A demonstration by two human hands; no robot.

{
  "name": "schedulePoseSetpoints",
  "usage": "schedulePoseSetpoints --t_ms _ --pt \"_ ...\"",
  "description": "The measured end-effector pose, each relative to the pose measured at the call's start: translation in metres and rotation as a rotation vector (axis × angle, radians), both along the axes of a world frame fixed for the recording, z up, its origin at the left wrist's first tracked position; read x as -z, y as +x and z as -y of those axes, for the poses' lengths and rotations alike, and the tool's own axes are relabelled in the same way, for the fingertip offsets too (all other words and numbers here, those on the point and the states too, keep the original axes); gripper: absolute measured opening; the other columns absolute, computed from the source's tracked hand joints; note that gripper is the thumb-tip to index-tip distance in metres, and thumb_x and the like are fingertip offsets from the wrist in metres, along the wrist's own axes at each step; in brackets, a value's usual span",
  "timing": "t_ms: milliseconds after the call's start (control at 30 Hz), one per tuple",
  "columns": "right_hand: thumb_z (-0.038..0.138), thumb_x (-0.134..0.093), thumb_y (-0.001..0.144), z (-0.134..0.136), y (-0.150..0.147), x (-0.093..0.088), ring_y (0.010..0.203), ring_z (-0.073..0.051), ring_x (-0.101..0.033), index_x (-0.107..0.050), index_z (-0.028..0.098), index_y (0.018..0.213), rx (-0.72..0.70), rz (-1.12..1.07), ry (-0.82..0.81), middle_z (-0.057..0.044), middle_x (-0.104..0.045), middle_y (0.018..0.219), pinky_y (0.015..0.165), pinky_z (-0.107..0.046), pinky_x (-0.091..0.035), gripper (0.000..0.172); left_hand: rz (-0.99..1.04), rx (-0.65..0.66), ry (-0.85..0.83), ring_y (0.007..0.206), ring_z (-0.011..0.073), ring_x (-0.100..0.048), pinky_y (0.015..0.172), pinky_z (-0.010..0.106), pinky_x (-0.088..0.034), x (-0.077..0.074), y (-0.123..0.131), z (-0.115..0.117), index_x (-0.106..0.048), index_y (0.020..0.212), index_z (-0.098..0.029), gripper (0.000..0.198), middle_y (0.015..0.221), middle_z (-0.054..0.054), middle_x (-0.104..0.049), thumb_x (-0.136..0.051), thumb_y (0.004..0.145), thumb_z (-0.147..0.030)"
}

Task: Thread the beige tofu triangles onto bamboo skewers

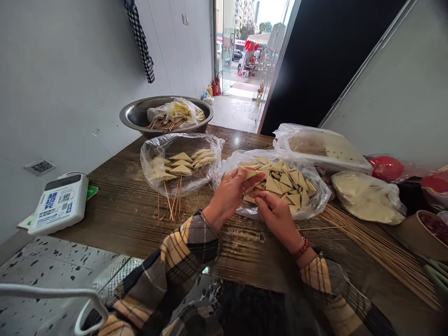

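My left hand (pixel 229 192) pinches a pale triangular tofu piece (pixel 250 174) between thumb and fingers. Close beside it, my right hand (pixel 276 212) is closed on a thin wooden skewer (pixel 251 189), which points up toward that piece; whether its tip is inside the piece is hidden by the fingers. Both hands are over the near left side of a clear plastic bag (pixel 320 193) spread open around a heap of loose tofu triangles (pixel 285 182). Left of the hands, another clear bag (pixel 149 161) holds skewered tofu triangles (pixel 182 163), their sticks (pixel 174 198) pointing toward me.
A bundle of bare skewers (pixel 378 252) lies at the right. Behind it are a wrapped white tray (pixel 346 163), a bag of pale food (pixel 367 196) and a bowl (pixel 425 233). A metal basin (pixel 128 114) stands at the back left, and a white device (pixel 61 203) sits at the left edge.
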State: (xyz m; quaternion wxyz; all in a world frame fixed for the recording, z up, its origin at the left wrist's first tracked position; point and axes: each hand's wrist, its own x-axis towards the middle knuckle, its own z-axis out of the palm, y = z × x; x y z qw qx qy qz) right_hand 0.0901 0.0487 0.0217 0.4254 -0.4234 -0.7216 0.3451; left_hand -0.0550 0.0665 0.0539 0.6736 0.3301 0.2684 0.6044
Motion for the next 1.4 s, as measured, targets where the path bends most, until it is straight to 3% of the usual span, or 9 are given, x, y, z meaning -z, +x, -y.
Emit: schedulePoseSetpoints --t_ms 267,400,567,700,900,1033,1133,1267,1400 --pt "0.033 -0.048 0.090 -0.004 0.004 -0.002 0.060 -0.015 -0.056 -0.066 0.018 0.092 0.111 0.020 0.082 -0.001 -0.064 0.070 0.058 -0.026 -0.044 0.023 -0.186 0.145 0.083 0.098 0.0220 -0.065 0.092 0.035 -0.046 0.014 0.015 0.000 -0.065 0.101 -0.013 0.034 0.100 0.012 -0.072 -0.063 0.082 -0.041" --pt "0.036 -0.051 0.089 -0.010 0.013 -0.002 0.056 -0.014 -0.052 -0.067 0.020 0.096 0.183 -0.102 0.040 -0.002 -0.063 0.070 0.052 -0.026 -0.042 0.024 -0.358 0.000 0.150 0.098 0.0212 -0.065 0.090 0.035 -0.047 0.015 0.004 -0.009 -0.061 0.114 -0.014 0.041 0.108 0.011 -0.069 -0.057 0.085 -0.044" --pt "0.041 -0.053 0.088 -0.018 0.023 -0.003 0.043 -0.010 -0.039 -0.065 0.018 0.099 0.266 -0.283 -0.061 0.005 -0.047 0.054 0.041 -0.022 -0.032 0.028 -1.068 -0.281 0.392 0.101 0.0221 -0.062 0.091 0.037 -0.046 0.016 -0.010 -0.017 -0.063 0.108 -0.014 0.027 0.108 0.012 -0.068 -0.047 0.090 -0.027" --pt "0.041 -0.053 0.088 -0.020 0.025 -0.003 0.041 -0.009 -0.038 -0.064 0.016 0.099 0.263 -0.281 -0.067 0.007 -0.043 0.050 0.041 -0.021 -0.030 0.030 -1.660 -0.366 0.567 0.108 0.0272 -0.055 0.095 0.042 -0.042 0.019 -0.011 -0.016 -0.063 0.109 -0.013 0.027 0.113 0.014 -0.063 -0.051 0.087 -0.020" --pt "0.041 -0.052 0.088 -0.017 0.022 -0.006 0.043 -0.008 -0.039 -0.065 0.014 0.099 0.263 -0.225 -0.032 0.007 -0.044 0.051 0.042 -0.021 -0.030 0.032 -2.035 -0.345 0.597 0.101 0.0286 -0.051 0.085 0.041 -0.043 0.020 -0.006 -0.014 -0.063 0.092 -0.017 0.013 0.108 0.012 -0.060 -0.060 0.082 -0.025" --pt "0.042 -0.052 0.088 -0.016 0.021 -0.007 0.043 -0.008 -0.039 -0.065 0.014 0.099 0.246 -0.216 -0.055 0.007 -0.044 0.050 0.043 -0.021 -0.031 0.033 -1.975 -0.338 0.646 0.099 0.0269 -0.052 0.083 0.040 -0.042 0.022 -0.003 -0.015 -0.060 0.090 -0.017 0.009 0.104 0.012 -0.061 -0.053 0.085 -0.021" --pt "0.042 -0.052 0.088 -0.016 0.022 -0.005 0.043 -0.009 -0.040 -0.064 0.014 0.101 0.225 -0.240 -0.074 0.007 -0.044 0.050 0.043 -0.021 -0.032 0.032 -1.743 -0.282 0.614 0.091 0.0236 -0.056 0.080 0.037 -0.042 0.025 -0.004 -0.017 -0.057 0.084 -0.018 0.004 0.093 0.009 -0.063 -0.053 0.085 -0.019" --pt "0.040 -0.053 0.088 -0.013 0.020 -0.006 0.044 -0.009 -0.040 -0.065 0.015 0.099 0.191 -0.244 -0.071 0.007 -0.043 0.051 0.044 -0.021 -0.033 0.030 -1.189 -0.249 0.405 0.072 0.0167 -0.058 0.069 0.029 -0.043 0.024 -0.009 -0.021 -0.052 0.081 -0.018 0.008 0.074 0.001 -0.061 -0.057 0.083 -0.024" --pt "0.038 -0.052 0.089 -0.006 0.018 -0.010 0.046 -0.009 -0.039 -0.066 0.016 0.098 0.162 -0.165 -0.035 0.005 -0.046 0.054 0.045 -0.021 -0.032 0.028 -0.549 -0.167 0.184 0.067 0.0143 -0.063 0.063 0.025 -0.045 0.013 -0.015 -0.019 -0.051 0.088 -0.017 0.021 0.074 0.002 -0.066 -0.062 0.081 -0.034"
